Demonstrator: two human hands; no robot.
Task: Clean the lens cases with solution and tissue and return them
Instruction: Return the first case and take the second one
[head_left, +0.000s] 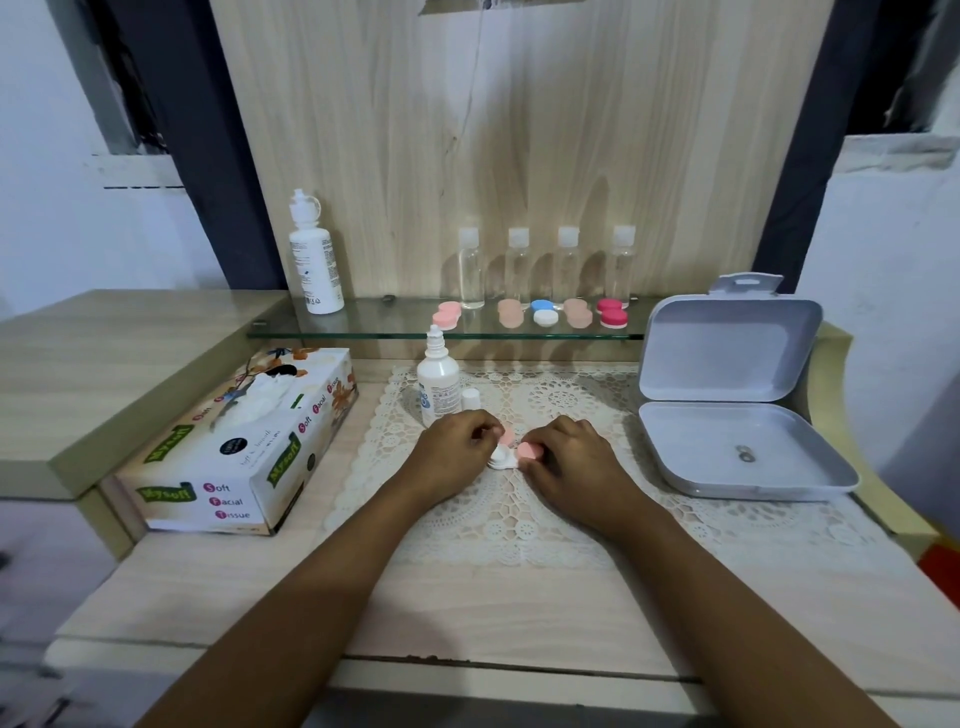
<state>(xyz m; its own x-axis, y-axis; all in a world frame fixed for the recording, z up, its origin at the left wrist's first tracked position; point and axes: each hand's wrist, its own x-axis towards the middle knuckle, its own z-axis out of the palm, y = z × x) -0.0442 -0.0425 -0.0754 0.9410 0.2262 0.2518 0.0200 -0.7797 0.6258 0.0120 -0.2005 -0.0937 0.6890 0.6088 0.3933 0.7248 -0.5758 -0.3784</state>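
Observation:
A white lens case (502, 458) with pink caps lies on the lace mat (519, 509) between my hands. My left hand (457, 441) has its fingers curled at the case's left side, next to a pink cap (507, 434). My right hand (569, 452) pinches the other pink cap (529, 451) at the case's right well. A small solution bottle (438, 376) stands uncapped just behind my left hand, its white cap (470, 400) beside it. A tissue box (244, 447) lies to the left.
A glass shelf (363, 325) at the back holds a tall solution bottle (315, 254), several clear bottles (519, 267) and several closed lens cases (545, 312). An open grey plastic box (737, 415) sits at the right on the mat.

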